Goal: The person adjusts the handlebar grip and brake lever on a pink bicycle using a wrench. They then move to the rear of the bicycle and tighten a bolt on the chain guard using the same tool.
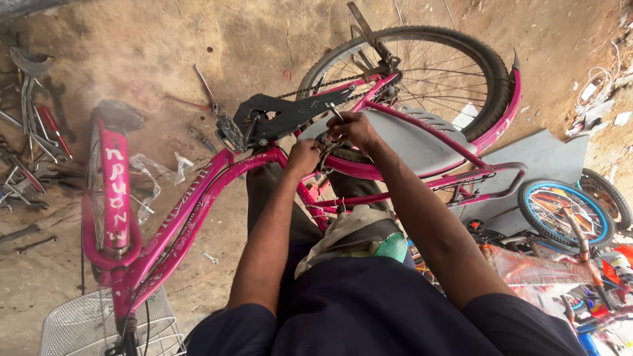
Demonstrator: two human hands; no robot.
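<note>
We're on a bare dirt floor [217, 39], dusty and cracked, with a grey sheet [547, 158] laid over it off to the right. The pink bicycle [191, 211] sits upside down right in front of us, rear wheel [455, 59] up top and its wire basket [86, 326] down in the lower left corner.

Both hands are in at the crank area. Our left hand [303, 157] is closed around the pink frame tube just below the black chain guard [290, 113]. Our right hand [353, 127] is curled tight around something small and metal by the chain, touching the guard's end; can't really tell what the part is.

Around us: a pile of wrenches and red-handled tools [33, 132] along the left edge, a loose spanner [206, 86] near the pedal [229, 132], crumpled clear plastic [155, 171] under the frame. On the right there's a small blue-rimmed wheel [557, 211] and a jumble of other bike bits, partly cut off.

Our forearms and knees hide the lower frame, and the front wheel is mostly behind the mudguard.
</note>
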